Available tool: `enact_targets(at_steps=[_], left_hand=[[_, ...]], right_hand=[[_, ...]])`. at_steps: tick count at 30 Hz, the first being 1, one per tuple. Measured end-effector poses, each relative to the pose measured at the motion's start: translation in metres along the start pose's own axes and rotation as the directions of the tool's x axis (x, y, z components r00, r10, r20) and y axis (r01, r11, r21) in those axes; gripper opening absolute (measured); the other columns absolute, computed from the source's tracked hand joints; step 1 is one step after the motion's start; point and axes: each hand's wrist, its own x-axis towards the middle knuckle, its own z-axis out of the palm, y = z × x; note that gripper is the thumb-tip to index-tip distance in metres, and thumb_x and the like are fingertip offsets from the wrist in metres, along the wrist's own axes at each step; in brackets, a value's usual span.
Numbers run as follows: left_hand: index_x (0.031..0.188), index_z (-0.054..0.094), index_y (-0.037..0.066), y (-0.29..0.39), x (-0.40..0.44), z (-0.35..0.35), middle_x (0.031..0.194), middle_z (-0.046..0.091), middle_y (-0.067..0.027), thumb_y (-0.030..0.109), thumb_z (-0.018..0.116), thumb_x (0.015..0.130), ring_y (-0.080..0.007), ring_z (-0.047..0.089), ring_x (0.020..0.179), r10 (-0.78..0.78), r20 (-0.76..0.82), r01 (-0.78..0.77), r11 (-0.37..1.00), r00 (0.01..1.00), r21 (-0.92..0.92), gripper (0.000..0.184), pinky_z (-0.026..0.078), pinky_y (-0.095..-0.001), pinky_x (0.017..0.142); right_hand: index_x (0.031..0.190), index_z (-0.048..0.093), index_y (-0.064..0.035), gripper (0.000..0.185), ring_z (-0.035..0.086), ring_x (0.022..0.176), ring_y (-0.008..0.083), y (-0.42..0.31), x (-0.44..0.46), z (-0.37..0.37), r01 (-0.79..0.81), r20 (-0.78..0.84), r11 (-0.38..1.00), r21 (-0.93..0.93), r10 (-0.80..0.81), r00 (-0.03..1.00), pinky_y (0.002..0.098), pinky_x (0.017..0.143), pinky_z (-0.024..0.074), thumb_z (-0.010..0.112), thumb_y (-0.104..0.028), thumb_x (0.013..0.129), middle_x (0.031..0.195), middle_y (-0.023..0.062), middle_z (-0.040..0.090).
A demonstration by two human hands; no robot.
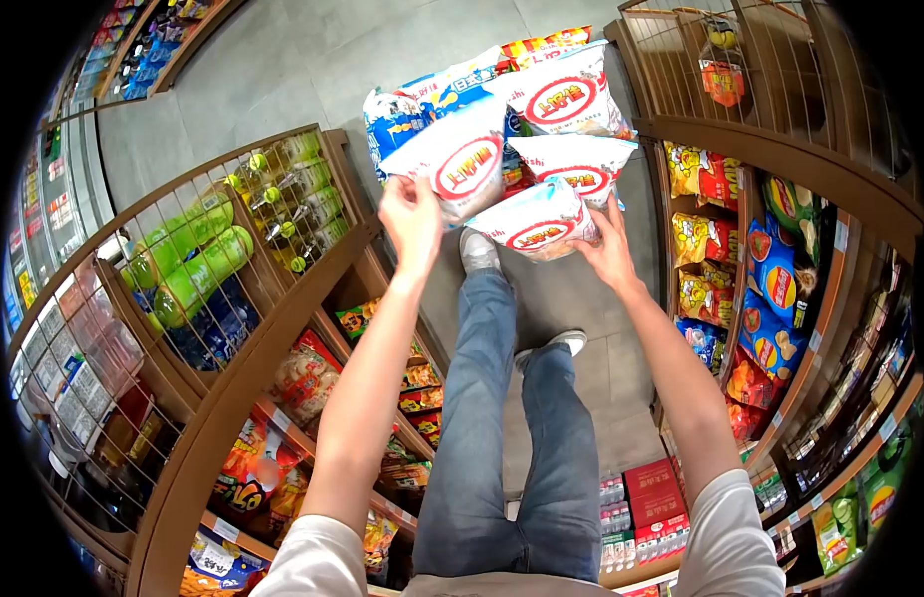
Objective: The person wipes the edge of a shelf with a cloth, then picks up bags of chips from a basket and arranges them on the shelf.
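Observation:
My left hand [412,221] is closed on the lower left edge of a white snack bag with a red oval logo [467,167]. With its fingers pressed to the right side, my right hand [606,244] holds a smaller white bag [538,224] of the same design. Behind it are another white bag [579,167] and a larger one [563,99]. Blue and white bags [394,121] show at the left of the cluster, and an orange-red bag [547,45] at the back. What supports the cluster is hidden.
Shelves with bottles behind a wire rack [198,264] stand on the left. On the right, shelves hold yellow-red bags [703,239] and blue bags [773,274]. Red boxes [656,497] sit low at the front. My shoes [479,251] stand on the grey tiled floor [253,90].

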Motion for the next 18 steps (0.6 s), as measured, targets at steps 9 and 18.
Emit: enact_targets(at_steps=[9, 18], left_hand=[[0.109, 0.063, -0.010, 0.005, 0.083, 0.003, 0.092, 0.073, -0.0185, 0.029, 0.068, 0.091, -0.0219, 0.070, 0.087, -0.071, -0.037, 0.072, 0.997, 0.997, 0.033, 0.043, 0.053, -0.0344, 0.082], [0.145, 0.026, -0.010, 0.008, 0.021, 0.004, 0.142, 0.041, -0.0313, 0.021, 0.069, 0.090, -0.0355, 0.049, 0.129, 0.238, 0.115, -0.261, 0.931, 0.964, 0.255, 0.076, 0.041, -0.0435, 0.107]], right_hand=[[0.129, 0.060, -0.0088, 0.065, 0.021, 0.146, 0.0451, -0.003, 0.001, 0.002, 0.006, -0.009, 1.000, -0.016, -0.006, 1.000, 0.0483, 0.117, 0.0271, 0.086, -0.020, 0.071, 0.159, 0.0244, 0.019], [0.130, 0.059, -0.0086, 0.067, 0.019, 0.146, 0.0446, -0.003, 0.001, 0.007, -0.023, -0.009, 1.000, 0.002, 0.023, 1.000, 0.0484, 0.118, 0.0266, 0.086, -0.022, 0.071, 0.159, 0.0237, 0.020]])
